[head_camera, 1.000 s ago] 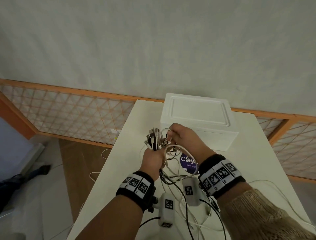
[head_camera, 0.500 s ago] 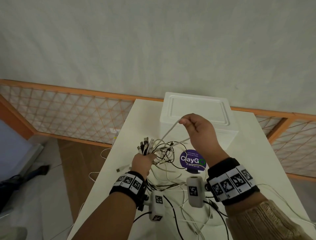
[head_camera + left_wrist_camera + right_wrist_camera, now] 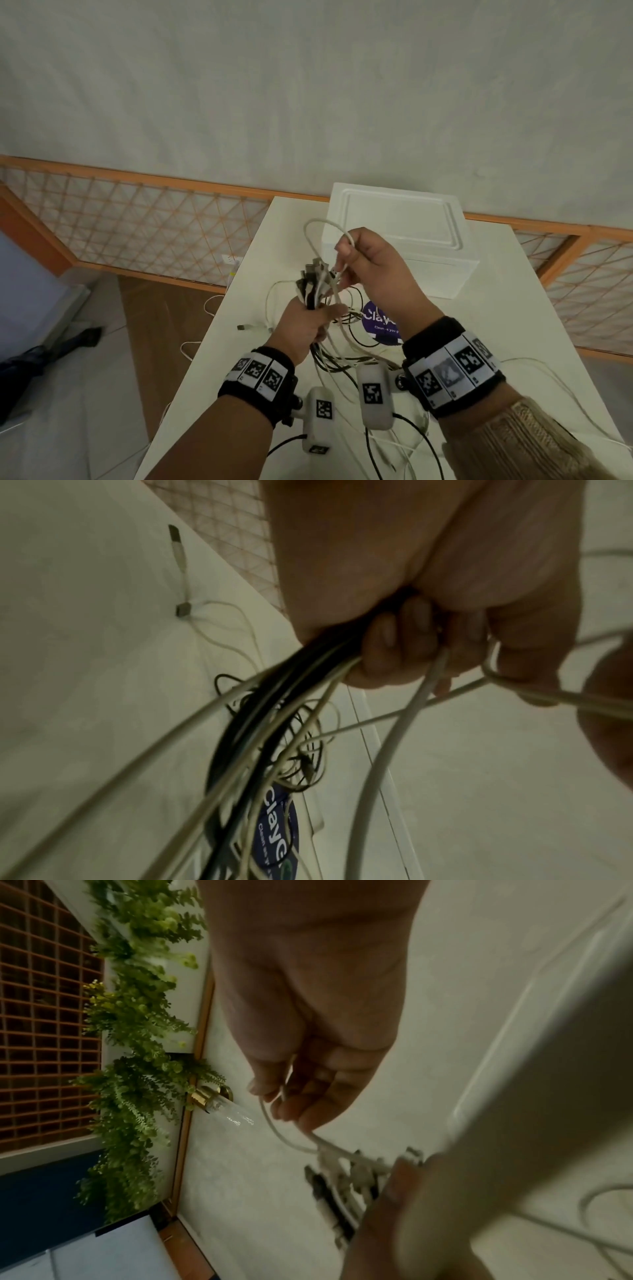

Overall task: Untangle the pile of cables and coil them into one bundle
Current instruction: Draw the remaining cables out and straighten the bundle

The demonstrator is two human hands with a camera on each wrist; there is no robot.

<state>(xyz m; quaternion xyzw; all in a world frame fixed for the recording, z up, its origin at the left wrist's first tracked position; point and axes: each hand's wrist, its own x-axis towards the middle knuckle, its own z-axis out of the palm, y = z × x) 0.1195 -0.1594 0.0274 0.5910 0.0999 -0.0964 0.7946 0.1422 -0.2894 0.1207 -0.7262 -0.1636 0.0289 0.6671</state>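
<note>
Above the counter (image 3: 507, 308) | left hand (image 3: 305, 325) fisted round cables (image 3: 318, 277) | right hand (image 3: 373, 270) pinching white cable (image 3: 322, 226) | tuck its end in level with the others, don't yank

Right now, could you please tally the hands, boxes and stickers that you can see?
Hands: 2, left hand gripping the cable bundle, right hand pinching a white cable
White box: 1
Purple sticker: 1
Total: 4

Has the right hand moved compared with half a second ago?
Yes. The right hand, pinching a white cable, has come back toward the left hand, away from the foam box lid it overlapped before.
</note>
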